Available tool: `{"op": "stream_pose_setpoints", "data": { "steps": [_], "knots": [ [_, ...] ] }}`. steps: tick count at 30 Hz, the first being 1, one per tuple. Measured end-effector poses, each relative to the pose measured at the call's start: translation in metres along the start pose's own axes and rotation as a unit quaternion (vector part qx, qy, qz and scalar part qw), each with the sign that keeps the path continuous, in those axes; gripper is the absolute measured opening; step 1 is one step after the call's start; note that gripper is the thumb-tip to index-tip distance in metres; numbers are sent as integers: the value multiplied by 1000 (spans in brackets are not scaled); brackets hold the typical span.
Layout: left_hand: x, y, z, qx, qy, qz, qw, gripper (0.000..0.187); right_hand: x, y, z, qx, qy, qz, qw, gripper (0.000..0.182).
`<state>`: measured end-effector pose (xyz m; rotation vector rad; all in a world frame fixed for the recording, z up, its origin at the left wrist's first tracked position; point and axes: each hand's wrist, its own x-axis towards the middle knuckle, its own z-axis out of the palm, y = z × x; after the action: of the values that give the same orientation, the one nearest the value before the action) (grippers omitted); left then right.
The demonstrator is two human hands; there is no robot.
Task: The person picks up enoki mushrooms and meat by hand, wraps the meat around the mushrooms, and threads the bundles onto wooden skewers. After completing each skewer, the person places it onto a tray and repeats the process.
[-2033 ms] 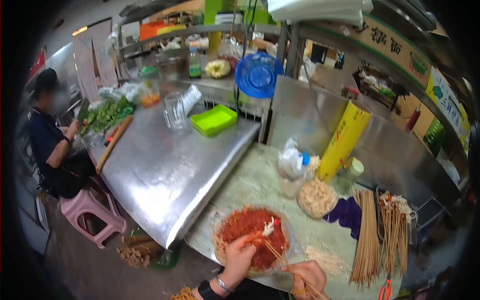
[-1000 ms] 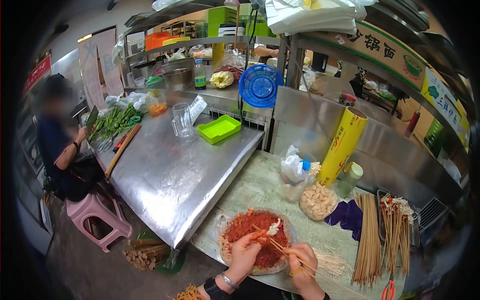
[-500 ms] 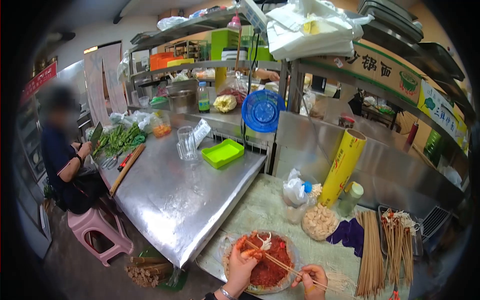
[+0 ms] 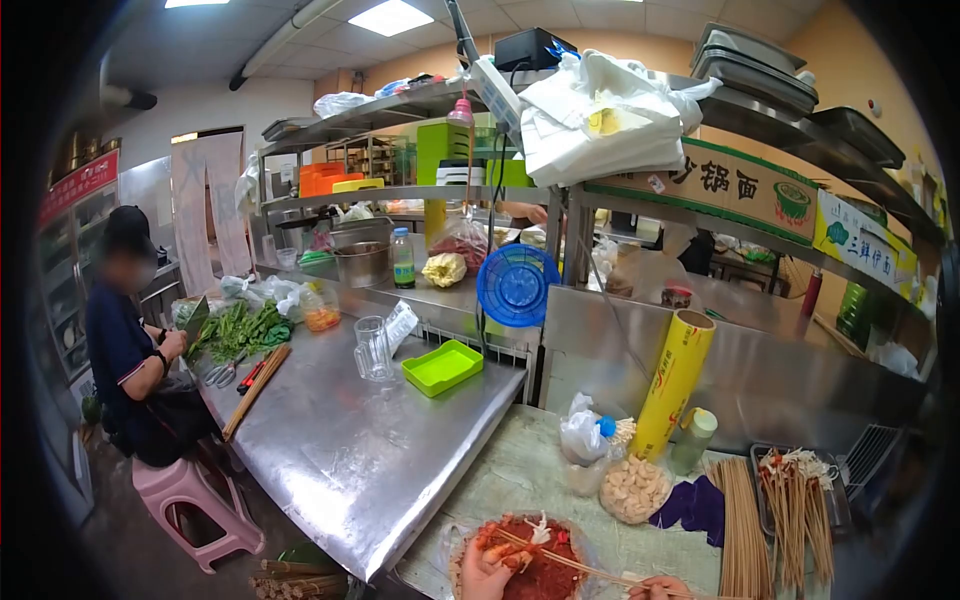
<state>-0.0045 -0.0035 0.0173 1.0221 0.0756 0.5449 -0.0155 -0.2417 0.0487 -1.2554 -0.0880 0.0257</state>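
Note:
At the bottom edge, my left hand (image 4: pixel 485 577) is closed around the food end of some thin wooden skewers (image 4: pixel 565 561), its fingertips smeared with red sauce. White enoki-like strands (image 4: pixel 541 528) stick up beside those fingers. The skewers slant down to the right, where my right hand (image 4: pixel 660 588) pinches their bare ends; the frame cuts off part of this hand. Beneath my left hand is a plastic-lined bowl of red, sauce-coated food (image 4: pixel 545 575). Which food sits on the skewers inside my fingers is hidden.
Bare skewers (image 4: pixel 740 530) and a tray of loaded skewers (image 4: pixel 797 510) lie at right. Behind stand a bag of pale pieces (image 4: pixel 635 488) and a yellow film roll (image 4: pixel 675 385). A steel table (image 4: pixel 400 440) holds a green tray (image 4: pixel 443 368); a seated person (image 4: pixel 130 350) holds a knife by greens.
The view has tilted up, so my hands and the bowl sit lower in the frame. Both hands keep hold of the skewers.

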Motion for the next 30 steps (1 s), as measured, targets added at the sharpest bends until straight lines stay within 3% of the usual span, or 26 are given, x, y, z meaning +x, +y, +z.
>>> {"op": "stream_pose_setpoints", "data": {
  "steps": [3, 5, 7, 10, 17, 24, 30],
  "knots": [
    [-3, 8, 5, -10, -53, -11, 998, 53, 0, -14, -22, 9, 38, 16, 999, 25],
    [0, 9, 6, -28, -78, -26, 996, 49, 3, -20, -38, 66, 80, -29, 994, 23],
    [5, -5, -5, -64, -104, -81, 989, 52, 8, -24, -69, 202, 105, -40, 973, 18],
    [9, -7, -5, -3, -98, -72, 993, 43, 21, -7, -131, 170, 179, -144, 958, 31],
    [4, -11, -9, 24, -91, -84, 992, 52, 62, -75, -188, 125, 326, -205, 914, 37],
    [2, -7, -7, 57, -80, -81, 992, 52, 160, -56, -256, 156, 386, -160, 895, 33],
    [5, -10, -9, 45, -90, -84, 991, 53, 181, -29, -280, 193, 413, -104, 884, 36]
  ]
}}
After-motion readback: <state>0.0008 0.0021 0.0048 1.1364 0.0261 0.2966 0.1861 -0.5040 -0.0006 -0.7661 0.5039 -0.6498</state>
